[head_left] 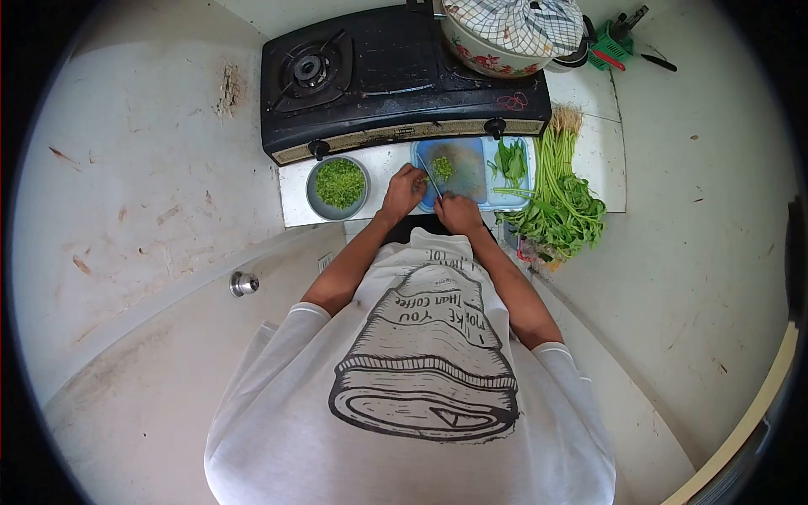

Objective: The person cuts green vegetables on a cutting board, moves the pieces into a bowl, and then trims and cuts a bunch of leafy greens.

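My right hand (457,214) is closed around the handle end of a knife (433,183), whose thin blade slants up and left over a blue cutting board (471,172). At the board's left edge, my left hand (405,190) has its fingers curled together beside the blade. Whatever they pinch is too small to make out. A small heap of chopped greens (442,167) lies on the board just right of the blade. To the left of my hands stands a grey bowl (337,216) holding finely chopped greens (340,182).
Green leaves (510,160) lie on the light blue tray (505,200) at right. Beyond is a large bunch of leafy stems (555,168) with roots. A black two-burner stove (387,101) backs the counter, bearing a cloth-topped pot (488,61). A green basket (603,46) holds utensils.
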Motion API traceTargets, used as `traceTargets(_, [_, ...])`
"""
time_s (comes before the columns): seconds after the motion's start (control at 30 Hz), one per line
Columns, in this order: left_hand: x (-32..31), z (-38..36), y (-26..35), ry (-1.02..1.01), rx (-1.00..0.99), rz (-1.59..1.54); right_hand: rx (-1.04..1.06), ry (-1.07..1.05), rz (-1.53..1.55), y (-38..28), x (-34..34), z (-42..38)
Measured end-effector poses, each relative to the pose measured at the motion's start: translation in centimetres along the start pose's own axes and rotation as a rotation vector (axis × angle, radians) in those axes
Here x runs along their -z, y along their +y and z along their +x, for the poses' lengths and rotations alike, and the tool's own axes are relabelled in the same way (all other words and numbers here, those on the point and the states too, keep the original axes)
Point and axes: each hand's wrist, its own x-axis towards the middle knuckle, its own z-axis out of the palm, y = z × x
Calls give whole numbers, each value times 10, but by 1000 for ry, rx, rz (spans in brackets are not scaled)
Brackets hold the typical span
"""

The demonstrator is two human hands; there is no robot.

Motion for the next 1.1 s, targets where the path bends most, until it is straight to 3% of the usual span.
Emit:
traceTargets(0.5, [-3, -1, 0, 29, 23, -14, 56, -83, 2, -3, 9, 2])
traceTargets(1.1, [-2, -2, 0, 27, 32, -30, -13, 1, -3, -10, 13, -2])
